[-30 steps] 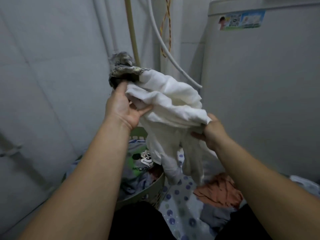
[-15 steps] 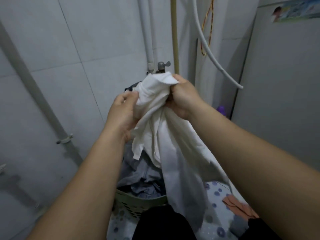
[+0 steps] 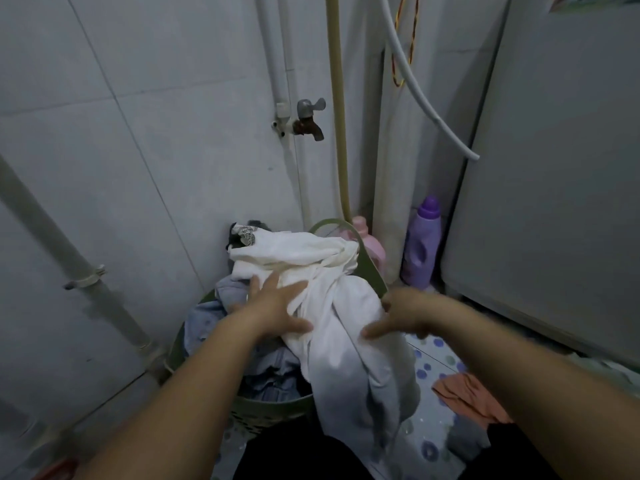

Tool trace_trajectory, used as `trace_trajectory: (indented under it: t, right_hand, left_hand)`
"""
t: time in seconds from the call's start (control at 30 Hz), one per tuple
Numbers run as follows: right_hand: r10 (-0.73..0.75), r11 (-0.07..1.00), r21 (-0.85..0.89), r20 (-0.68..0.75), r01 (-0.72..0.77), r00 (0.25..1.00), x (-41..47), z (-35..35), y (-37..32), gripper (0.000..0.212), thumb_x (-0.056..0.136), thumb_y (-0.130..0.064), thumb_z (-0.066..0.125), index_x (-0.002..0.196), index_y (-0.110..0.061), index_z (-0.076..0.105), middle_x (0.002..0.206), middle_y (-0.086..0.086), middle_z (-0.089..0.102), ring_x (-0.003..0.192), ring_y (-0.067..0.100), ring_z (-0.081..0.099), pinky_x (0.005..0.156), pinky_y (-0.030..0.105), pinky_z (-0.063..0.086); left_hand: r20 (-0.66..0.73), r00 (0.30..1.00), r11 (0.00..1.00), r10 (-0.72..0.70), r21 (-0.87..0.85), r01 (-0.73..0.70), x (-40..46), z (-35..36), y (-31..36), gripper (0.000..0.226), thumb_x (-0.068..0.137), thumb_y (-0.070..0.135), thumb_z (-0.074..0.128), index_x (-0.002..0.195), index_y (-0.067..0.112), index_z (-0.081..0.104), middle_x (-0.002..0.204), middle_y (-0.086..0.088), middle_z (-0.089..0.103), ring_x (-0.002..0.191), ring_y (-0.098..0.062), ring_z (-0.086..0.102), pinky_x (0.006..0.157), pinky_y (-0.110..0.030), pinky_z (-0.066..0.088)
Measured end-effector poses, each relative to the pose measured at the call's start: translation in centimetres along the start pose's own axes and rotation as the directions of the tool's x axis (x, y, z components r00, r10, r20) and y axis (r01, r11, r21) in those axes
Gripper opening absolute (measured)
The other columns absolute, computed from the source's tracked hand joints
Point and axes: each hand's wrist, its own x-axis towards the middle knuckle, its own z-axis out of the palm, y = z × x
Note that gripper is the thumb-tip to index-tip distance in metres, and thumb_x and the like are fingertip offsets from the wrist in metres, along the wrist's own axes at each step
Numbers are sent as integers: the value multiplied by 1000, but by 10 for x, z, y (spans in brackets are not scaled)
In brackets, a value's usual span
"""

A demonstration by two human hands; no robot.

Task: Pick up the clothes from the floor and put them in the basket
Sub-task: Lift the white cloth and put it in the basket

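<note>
My left hand lies flat on the white garment, fingers straight and spread, pressing it onto the pile in the green basket; it grips nothing. My right hand touches the same garment from the right side, fingers stretched out and a little bent, and I cannot see any cloth pinched between them.

From the two hands the garment runs in one long line: its upper end is bunched on the far part of the basket, under the handle, and its lower end hangs over the near rim, toward me and down to the dotted floor. So the loose tail is nearer to my right hand, below and a little left of it. I judge the next move is to gather this tail up and inside.

An orange cloth lies on the floor at the right, well apart from the basket, not yet picked up.
</note>
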Motion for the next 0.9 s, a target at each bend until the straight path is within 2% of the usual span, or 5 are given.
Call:
trace_trajectory:
  t: [0.13, 0.3, 0.57, 0.77, 0.9]
  right_hand:
    - [22, 1000, 7, 57, -23, 998, -1, 42, -3, 118, 65, -59, 75, 151, -11, 9, 154, 13, 23, 135, 30, 37, 100, 38, 44]
    - [65, 973, 220, 3, -64, 998, 16, 99, -10, 141, 62, -49, 82, 143, -27, -31, 151, 13, -36, 145, 37, 14, 115, 40, 29]
    - [-35, 986, 132, -440, 103, 897, 30, 121, 14, 44, 82, -18, 53, 124, -23, 40, 136, 8, 31, 102, 34, 55, 80, 38, 46]
    - [-99, 995, -70, -453, 75, 886, 18, 54, 10, 38, 86, -14, 48, 122, -23, 54, 120, 13, 52, 106, 35, 58, 86, 38, 48]
    - [-219, 976, -138, -662, 171, 716, -3, -3, -28, 24, 95, -21, 40, 115, -16, 53, 126, 11, 47, 98, 30, 52, 75, 33, 36]
  left_hand:
    - [114, 993, 999, -41, -12, 42, 7, 31, -9, 88, 80, 64, 57, 149, 42, 9, 161, -6, -11, 145, -36, -20, 120, -52, -5]
    - [145, 989, 999, -36, 27, 32, 9, 48, -14, 88, 78, 70, 53, 149, 44, 8, 160, -12, 3, 147, -37, -1, 121, -50, 3]
    - [211, 977, 999, -15, -37, 23, -4, 46, -11, 85, 79, 64, 59, 149, 39, 17, 157, -12, 15, 145, -33, 20, 118, -45, 24]
    - [199, 980, 997, -33, -61, 45, -15, 46, -8, 82, 78, 62, 60, 147, 42, 22, 154, -12, 18, 144, -34, 22, 117, -45, 27]
    - [187, 982, 993, -32, -104, 52, -21, 47, -12, 77, 78, 61, 62, 144, 46, 26, 155, -11, 17, 145, -33, 17, 118, -43, 24]
